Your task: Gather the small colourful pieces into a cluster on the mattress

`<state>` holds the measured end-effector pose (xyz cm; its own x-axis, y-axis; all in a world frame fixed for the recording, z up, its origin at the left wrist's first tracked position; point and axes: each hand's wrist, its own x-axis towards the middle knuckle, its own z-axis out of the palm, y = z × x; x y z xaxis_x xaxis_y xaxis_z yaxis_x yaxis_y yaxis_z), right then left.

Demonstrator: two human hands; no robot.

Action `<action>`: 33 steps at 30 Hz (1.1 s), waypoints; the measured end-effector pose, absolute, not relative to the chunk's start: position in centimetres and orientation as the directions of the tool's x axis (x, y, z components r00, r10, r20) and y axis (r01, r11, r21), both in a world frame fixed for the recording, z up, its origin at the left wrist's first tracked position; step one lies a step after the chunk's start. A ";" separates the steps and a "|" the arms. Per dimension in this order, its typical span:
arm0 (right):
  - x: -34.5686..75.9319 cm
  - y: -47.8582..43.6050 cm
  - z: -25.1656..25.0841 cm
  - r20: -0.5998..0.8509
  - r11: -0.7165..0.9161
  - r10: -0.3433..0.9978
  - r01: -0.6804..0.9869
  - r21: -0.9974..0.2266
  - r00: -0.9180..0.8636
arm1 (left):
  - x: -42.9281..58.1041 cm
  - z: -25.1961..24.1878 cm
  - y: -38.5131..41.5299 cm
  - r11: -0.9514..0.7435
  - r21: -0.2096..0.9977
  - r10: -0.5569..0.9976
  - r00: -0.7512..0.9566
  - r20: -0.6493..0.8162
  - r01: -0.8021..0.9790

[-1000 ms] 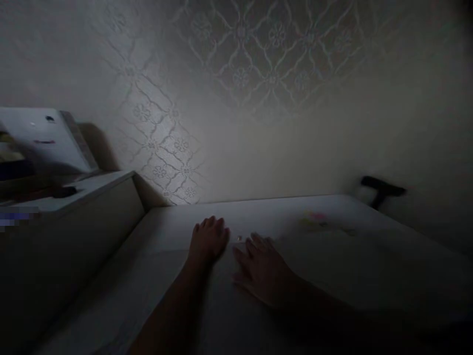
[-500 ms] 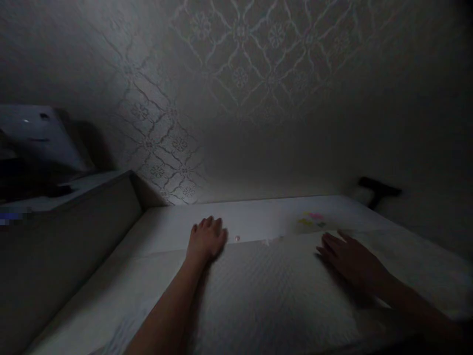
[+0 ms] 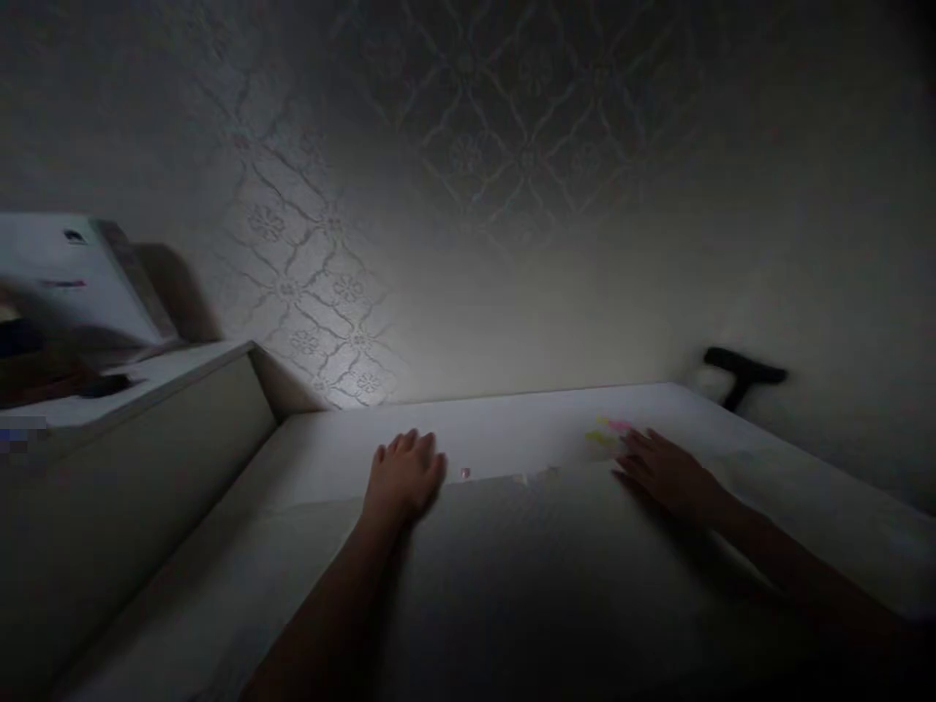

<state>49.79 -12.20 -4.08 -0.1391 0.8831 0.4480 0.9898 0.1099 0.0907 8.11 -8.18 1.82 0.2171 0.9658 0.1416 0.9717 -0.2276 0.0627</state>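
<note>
My left hand (image 3: 405,476) rests palm down on the white surface (image 3: 329,456), at the far edge of a pale textured sheet (image 3: 526,565). Its fingers are slightly bent and apart, and nothing shows in them. Just right of it lies a small round pinkish object (image 3: 465,473), too small to name. My right hand (image 3: 665,470) is stretched over the sheet's far edge, fingers extended. Beside its fingertips are small flat yellow pieces (image 3: 601,438) and a pink piece (image 3: 620,425). The right hand partly covers this group.
At the left stands a raised pale cabinet (image 3: 168,468) with a white box (image 3: 80,278) and dark items on top. A black T-shaped object (image 3: 744,370) is at the right, near the patterned wall (image 3: 468,195). The light is dim.
My right hand has moved a little forward and left, nearer the coloured pieces, and now hides the green one. My left hand stays in place. The wall's lower part looks brighter.
</note>
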 end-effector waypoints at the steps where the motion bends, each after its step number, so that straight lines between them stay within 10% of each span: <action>1: 49.3 -12.3 -3.8 0.433 0.106 0.890 0.989 0.106 -0.142 | 8.1 1.8 -8.2 -0.224 0.065 0.967 0.214 0.139 0.972; 20: 26.0 -12.9 1.2 0.218 0.609 0.780 0.791 -0.056 -0.586 | 8.1 1.9 -8.4 -0.230 0.055 0.964 0.220 0.149 0.972; 33: 43.1 -13.6 0.0 0.470 0.163 0.874 0.986 -0.042 -0.125 | 7.9 1.5 -7.9 -0.224 0.070 0.966 0.211 0.151 0.972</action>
<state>43.15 -13.61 -0.04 -0.1247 0.8738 0.4699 0.9857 0.1634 -0.0423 7.91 -7.90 1.47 0.2113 0.9657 0.1507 0.9722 -0.2236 0.0699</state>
